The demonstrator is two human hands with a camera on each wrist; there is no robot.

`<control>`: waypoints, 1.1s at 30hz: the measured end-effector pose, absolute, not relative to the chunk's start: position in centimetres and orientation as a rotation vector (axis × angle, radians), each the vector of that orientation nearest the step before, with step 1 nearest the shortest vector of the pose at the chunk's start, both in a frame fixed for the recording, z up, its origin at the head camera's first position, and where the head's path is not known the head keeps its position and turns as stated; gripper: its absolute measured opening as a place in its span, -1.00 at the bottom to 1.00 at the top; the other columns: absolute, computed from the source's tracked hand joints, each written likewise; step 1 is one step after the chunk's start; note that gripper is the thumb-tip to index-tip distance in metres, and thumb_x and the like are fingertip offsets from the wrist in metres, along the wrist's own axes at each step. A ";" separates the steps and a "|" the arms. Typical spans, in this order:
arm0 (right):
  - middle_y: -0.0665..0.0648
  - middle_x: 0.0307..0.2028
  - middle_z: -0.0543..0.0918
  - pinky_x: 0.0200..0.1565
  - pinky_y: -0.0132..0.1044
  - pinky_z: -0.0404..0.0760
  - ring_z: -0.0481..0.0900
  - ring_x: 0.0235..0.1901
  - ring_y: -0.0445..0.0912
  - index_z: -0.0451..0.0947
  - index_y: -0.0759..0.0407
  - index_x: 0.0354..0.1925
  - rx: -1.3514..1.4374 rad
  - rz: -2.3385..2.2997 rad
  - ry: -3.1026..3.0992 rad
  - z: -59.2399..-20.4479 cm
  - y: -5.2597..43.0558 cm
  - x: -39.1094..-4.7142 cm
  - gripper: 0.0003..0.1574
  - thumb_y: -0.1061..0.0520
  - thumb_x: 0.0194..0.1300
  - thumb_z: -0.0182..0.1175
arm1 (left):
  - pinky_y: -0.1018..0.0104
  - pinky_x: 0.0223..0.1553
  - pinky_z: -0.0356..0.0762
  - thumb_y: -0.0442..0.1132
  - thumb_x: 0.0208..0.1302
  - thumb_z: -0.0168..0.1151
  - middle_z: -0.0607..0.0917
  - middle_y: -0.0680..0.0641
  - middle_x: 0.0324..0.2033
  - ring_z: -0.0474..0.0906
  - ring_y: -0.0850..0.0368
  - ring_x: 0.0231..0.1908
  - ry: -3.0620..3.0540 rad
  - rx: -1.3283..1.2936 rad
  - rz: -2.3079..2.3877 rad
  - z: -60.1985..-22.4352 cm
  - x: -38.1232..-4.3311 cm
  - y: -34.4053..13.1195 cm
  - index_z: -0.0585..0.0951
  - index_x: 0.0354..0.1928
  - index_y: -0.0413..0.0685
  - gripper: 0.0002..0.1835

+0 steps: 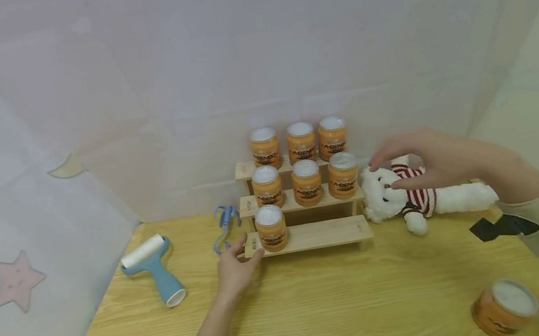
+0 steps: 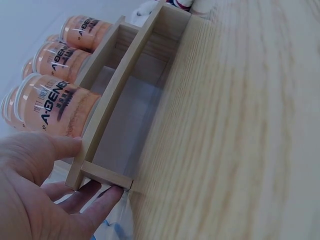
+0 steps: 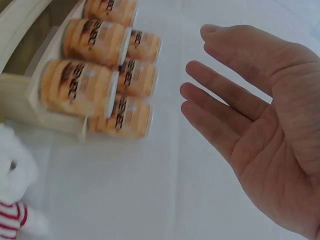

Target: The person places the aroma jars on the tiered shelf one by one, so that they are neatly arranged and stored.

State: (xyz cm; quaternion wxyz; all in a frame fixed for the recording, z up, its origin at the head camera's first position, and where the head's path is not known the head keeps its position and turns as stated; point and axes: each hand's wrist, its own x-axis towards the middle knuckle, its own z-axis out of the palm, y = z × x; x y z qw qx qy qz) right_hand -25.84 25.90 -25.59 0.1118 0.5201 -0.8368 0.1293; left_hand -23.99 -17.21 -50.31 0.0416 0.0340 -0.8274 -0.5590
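Note:
A three-step wooden display rack (image 1: 329,232) stands at the back of the table, with orange labelled jars on its steps. My left hand (image 1: 235,270) grips the left end of its lowest step. In the left wrist view, the thumb is at the board's front edge and the fingers (image 2: 102,205) lie around the end support. One orange jar (image 1: 272,231) sits at that step's left end, just beside the thumb. Holding nothing, my right hand (image 1: 437,156) hovers over the white plush bear (image 1: 382,197), its fingers (image 3: 220,90) relaxed and spread from the thumb.
Another orange jar (image 1: 504,310) stands at the table's front right. A blue-handled lint roller (image 1: 159,270) and a blue hook-like item (image 1: 225,219) lie left of the rack. Pale cloth (image 1: 281,42) hangs close behind and along both sides.

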 end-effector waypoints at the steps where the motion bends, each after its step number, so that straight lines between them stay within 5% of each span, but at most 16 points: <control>1: -0.13 0.14 0.75 0.06 -0.24 0.73 0.70 0.07 -0.20 0.67 -0.19 0.21 1.493 0.368 -2.474 -25.9 26.7 -25.5 -0.36 0.23 0.23 0.56 | 0.18 -0.02 0.83 -0.13 0.41 0.46 0.46 -0.31 0.49 0.73 -0.15 0.05 -2.533 0.104 -1.713 -50.3 -24.0 -17.3 0.35 0.59 -0.09 -0.21; 8: -0.26 0.14 0.72 0.10 -0.63 0.54 0.64 0.09 -0.35 0.64 -0.30 0.24 1.378 0.346 -2.525 -27.9 31.3 -23.5 -0.21 0.23 0.12 0.63 | 0.15 0.02 0.82 -0.13 0.41 0.46 0.46 -0.22 0.52 0.68 -0.21 0.12 -2.540 0.097 -1.708 -50.2 -23.9 -17.7 0.36 0.59 -0.11 -0.21; 10: -0.28 0.15 0.71 0.07 -0.60 0.59 0.64 0.11 -0.36 0.63 -0.35 0.24 1.315 0.336 -2.578 -28.6 32.3 -22.7 -0.24 0.17 0.15 0.63 | 0.15 0.02 0.82 -0.14 0.42 0.46 0.46 -0.22 0.52 0.67 -0.22 0.13 -2.538 0.095 -1.708 -50.2 -23.9 -17.7 0.36 0.59 -0.12 -0.21; 13: -0.33 0.11 0.72 0.29 -0.07 0.45 0.60 0.03 -0.38 0.64 -0.40 0.20 1.199 0.408 -2.660 -29.8 33.7 -21.4 -0.27 0.15 0.15 0.63 | 0.19 0.01 0.82 -0.14 0.41 0.46 0.46 -0.23 0.52 0.67 -0.20 0.13 -2.535 0.105 -1.718 -50.3 -24.0 -17.6 0.35 0.59 -0.11 -0.20; 14: -0.33 0.11 0.72 0.28 -0.04 0.40 0.60 0.02 -0.39 0.64 -0.39 0.20 1.183 0.417 -2.666 -30.2 34.1 -21.1 -0.26 0.16 0.14 0.63 | 0.20 0.00 0.82 -0.14 0.41 0.46 0.46 -0.24 0.52 0.68 -0.19 0.12 -2.533 0.109 -1.717 -50.3 -24.0 -17.5 0.35 0.59 -0.11 -0.20; 17: -0.31 0.12 0.71 0.31 -0.16 0.29 0.54 0.07 -0.46 0.64 -0.37 0.20 1.140 0.447 -2.680 -31.4 35.5 -20.2 -0.22 0.17 0.08 0.66 | 0.22 -0.01 0.82 -0.13 0.42 0.46 0.46 -0.26 0.51 0.69 -0.19 0.11 -2.535 0.121 -1.710 -50.3 -24.1 -17.5 0.35 0.60 -0.09 -0.20; 19: -0.31 0.12 0.71 0.07 -0.56 0.43 0.53 0.08 -0.52 0.64 -0.34 0.21 1.125 0.413 -2.676 -32.2 36.5 -19.8 -0.19 0.16 0.05 0.68 | 0.21 0.00 0.81 -0.11 0.42 0.46 0.46 -0.24 0.51 0.69 -0.20 0.12 -2.539 0.129 -1.702 -50.2 -24.1 -17.5 0.36 0.60 -0.07 -0.21; 21: -0.29 0.13 0.71 -0.11 -0.63 0.54 0.57 0.07 -0.53 0.63 -0.33 0.22 1.101 0.398 -2.694 -32.9 37.6 -19.3 -0.18 0.15 0.04 0.69 | 0.18 0.00 0.82 -0.11 0.42 0.46 0.47 -0.25 0.51 0.69 -0.22 0.12 -2.543 0.122 -1.692 -50.2 -24.1 -17.5 0.36 0.59 -0.08 -0.21; 28: -0.45 0.23 0.60 -0.22 -0.35 0.77 0.60 0.08 -0.53 0.61 -0.15 0.30 1.078 0.502 -2.862 -35.8 40.8 -17.9 -0.20 0.14 0.12 0.64 | 0.18 0.01 0.80 -0.11 0.41 0.46 0.47 -0.19 0.52 0.67 -0.19 0.14 -2.541 0.138 -1.706 -49.9 -24.0 -17.3 0.36 0.60 -0.06 -0.21; 33: -0.21 0.28 0.64 -0.23 0.03 0.82 0.58 0.06 -0.54 0.52 -0.07 0.41 0.961 0.697 -3.268 -37.0 42.6 -17.1 -0.27 -0.01 0.34 0.50 | 0.20 -0.04 0.81 -0.13 0.42 0.46 0.48 -0.21 0.51 0.68 -0.19 0.11 -2.530 0.135 -1.716 -49.8 -23.7 -17.3 0.37 0.59 -0.06 -0.22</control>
